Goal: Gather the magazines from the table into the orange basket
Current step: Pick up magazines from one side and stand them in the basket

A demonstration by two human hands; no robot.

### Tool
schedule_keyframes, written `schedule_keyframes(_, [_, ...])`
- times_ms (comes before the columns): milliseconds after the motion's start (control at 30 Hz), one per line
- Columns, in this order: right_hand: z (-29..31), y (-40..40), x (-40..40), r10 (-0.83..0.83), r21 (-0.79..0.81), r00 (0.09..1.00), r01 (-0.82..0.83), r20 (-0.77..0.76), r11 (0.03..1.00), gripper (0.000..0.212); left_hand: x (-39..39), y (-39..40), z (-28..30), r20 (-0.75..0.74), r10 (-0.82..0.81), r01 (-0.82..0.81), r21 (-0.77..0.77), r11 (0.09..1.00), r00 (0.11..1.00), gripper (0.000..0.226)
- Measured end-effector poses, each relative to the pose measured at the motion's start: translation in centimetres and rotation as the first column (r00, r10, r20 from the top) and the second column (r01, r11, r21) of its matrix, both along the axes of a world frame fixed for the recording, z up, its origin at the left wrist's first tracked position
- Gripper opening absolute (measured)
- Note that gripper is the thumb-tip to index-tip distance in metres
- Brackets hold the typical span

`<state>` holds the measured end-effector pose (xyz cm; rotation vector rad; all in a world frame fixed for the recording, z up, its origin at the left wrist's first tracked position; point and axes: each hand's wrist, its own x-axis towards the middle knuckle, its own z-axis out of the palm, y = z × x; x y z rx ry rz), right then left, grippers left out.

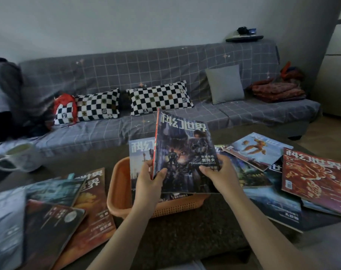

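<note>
An orange basket (119, 193) stands on the dark table in front of me. Both hands hold a dark-covered magazine (183, 145) upright over the basket: my left hand (149, 182) grips its lower left edge near the spine, my right hand (219, 175) its lower right part. Behind it another magazine (140, 152) stands upright inside the basket. Several magazines lie spread on the table, a pile at the left (54, 217) and a pile at the right (311, 178).
A white mug (19, 156) sits at the table's far left. Behind the table runs a grey checked sofa (165, 63) with checkered pillows (159, 97), a grey cushion (225, 84) and folded red cloth (278, 90).
</note>
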<state>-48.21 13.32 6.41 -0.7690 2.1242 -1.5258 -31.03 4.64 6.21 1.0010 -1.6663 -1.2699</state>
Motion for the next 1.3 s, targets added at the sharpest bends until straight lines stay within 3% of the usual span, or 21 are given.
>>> schedule_keyframes(233, [-1.1,-4.7,3.0,0.119,0.061,0.988,-0.113,-0.101,0.992,0.068,3.3,-3.2,-1.8,0.081,0.122,-0.124,0.019,0.992,0.989,0.023])
schedule_keyframes(400, [-1.5,-5.8,3.4,0.183,0.125,0.961,-0.159,-0.208,0.979,0.053,3.7,-4.6,-2.4,0.190,0.147,-0.148,-0.009,0.989,0.971,0.027])
schedule_keyframes(600, [-2.3,-6.9,2.5,0.252,0.266,0.952,-0.201,-0.175,0.943,0.057,4.3,-6.2,-2.8,0.491,0.145,-0.135,-0.055,0.989,0.859,0.028])
schedule_keyframes(733, [-3.6,-7.8,1.9,0.267,0.352,0.953,-0.203,-0.144,0.914,0.056,4.4,-6.4,-3.2,0.594,0.146,-0.115,-0.091,0.989,0.791,0.033])
schedule_keyframes(867, [-4.5,-8.6,1.5,0.310,0.445,0.940,-0.220,-0.140,0.868,0.055,4.2,-6.2,-3.4,0.617,0.162,-0.130,-0.096,0.987,0.771,0.048])
schedule_keyframes(1033, [-4.8,-8.9,1.2,0.350,0.406,0.934,-0.294,-0.070,0.865,0.039,4.0,-6.1,-3.0,0.588,0.064,-0.034,-0.061,0.998,0.807,0.017])
schedule_keyframes(1300, [-4.8,-8.8,1.0,0.323,0.367,0.946,-0.295,-0.014,0.882,0.029,4.5,-6.6,-2.9,0.484,0.071,-0.094,0.024,0.995,0.872,0.018])
